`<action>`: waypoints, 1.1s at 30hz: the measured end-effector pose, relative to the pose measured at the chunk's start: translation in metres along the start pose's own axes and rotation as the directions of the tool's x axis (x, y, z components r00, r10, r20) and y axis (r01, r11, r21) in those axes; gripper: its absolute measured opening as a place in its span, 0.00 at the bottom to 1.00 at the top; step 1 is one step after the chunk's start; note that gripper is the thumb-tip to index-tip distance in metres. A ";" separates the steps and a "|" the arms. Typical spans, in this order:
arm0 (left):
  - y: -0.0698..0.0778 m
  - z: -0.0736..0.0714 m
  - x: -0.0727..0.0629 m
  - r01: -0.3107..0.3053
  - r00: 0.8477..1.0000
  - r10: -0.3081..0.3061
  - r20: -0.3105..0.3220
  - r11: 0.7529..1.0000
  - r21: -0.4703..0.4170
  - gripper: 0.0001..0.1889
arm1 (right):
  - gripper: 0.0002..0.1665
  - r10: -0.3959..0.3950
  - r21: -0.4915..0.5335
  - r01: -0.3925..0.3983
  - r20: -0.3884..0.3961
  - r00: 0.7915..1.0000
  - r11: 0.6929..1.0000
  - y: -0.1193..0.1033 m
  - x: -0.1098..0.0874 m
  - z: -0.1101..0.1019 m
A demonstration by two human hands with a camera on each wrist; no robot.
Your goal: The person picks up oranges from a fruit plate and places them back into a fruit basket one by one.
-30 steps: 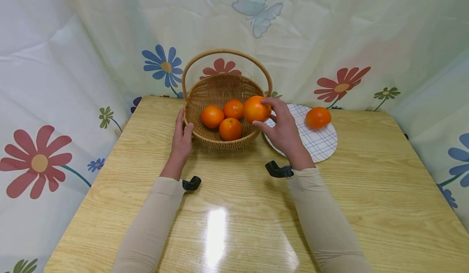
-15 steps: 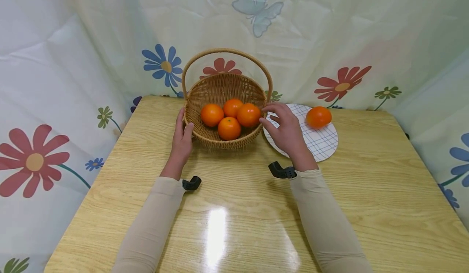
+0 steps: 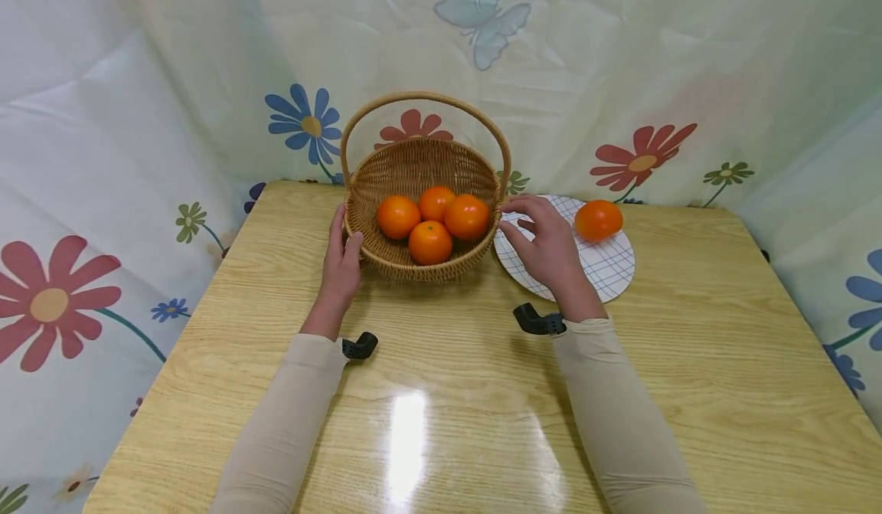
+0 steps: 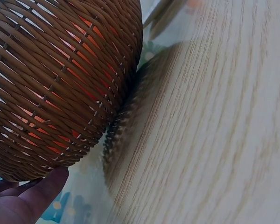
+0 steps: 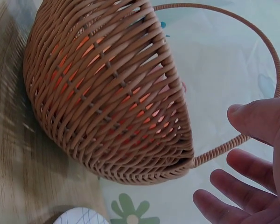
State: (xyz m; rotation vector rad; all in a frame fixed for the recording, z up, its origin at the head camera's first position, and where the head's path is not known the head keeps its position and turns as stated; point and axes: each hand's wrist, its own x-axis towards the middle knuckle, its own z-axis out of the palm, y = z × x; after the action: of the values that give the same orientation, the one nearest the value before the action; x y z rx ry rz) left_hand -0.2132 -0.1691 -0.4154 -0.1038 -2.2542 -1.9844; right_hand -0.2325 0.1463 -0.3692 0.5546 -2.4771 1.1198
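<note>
A wicker basket (image 3: pixel 434 271) with a tall arched handle stands tilted toward me at the back of the table, with several oranges (image 3: pixel 430 243) inside. Against its left side rests my left hand (image 3: pixel 341 269), fingers straight along the outer wall. In the left wrist view the thumb (image 4: pixel 49 189) touches the weave, and the other fingers are partly hidden. My right hand (image 3: pixel 544 240) is beside the right rim with fingers loosely bent and nothing in them; the right wrist view shows a gap between thumb and fingertips. Another orange (image 3: pixel 598 221) lies on the white checked plate (image 3: pixel 606 273).
The plate lies right of the basket, partly behind my right hand. A flower-patterned curtain (image 3: pixel 551 116) hangs close behind the basket and along both sides. The wooden table (image 3: pixel 455 391) extends toward me, with a bright light reflection on its surface.
My right hand lowered an orange into the right side of the basket and let it go, then drew back to the right. My left hand stays at the basket's left side.
</note>
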 end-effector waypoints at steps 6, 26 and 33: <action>-0.001 0.000 0.001 -0.004 1.000 0.004 0.001 1.000 0.005 0.31 | 0.17 0.007 -0.001 -0.007 0.001 1.000 1.000 0.006 -0.001 -0.002; -0.002 0.000 0.001 -0.005 1.000 0.005 0.002 1.000 -0.004 0.31 | 0.20 0.079 -0.139 -0.079 -0.005 0.997 0.987 0.029 0.006 -0.017; -0.001 0.000 0.000 -0.008 1.000 0.008 0.009 1.000 0.004 0.31 | 0.20 0.121 -0.174 -0.120 -0.005 0.993 0.977 0.040 0.009 -0.021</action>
State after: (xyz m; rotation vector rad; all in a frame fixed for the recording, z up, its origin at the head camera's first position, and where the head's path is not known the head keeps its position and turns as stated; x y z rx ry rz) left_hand -0.2132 -0.1691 -0.4168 -0.1213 -2.2594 -1.9795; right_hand -0.2557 0.1847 -0.3769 0.3615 -2.6105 0.9313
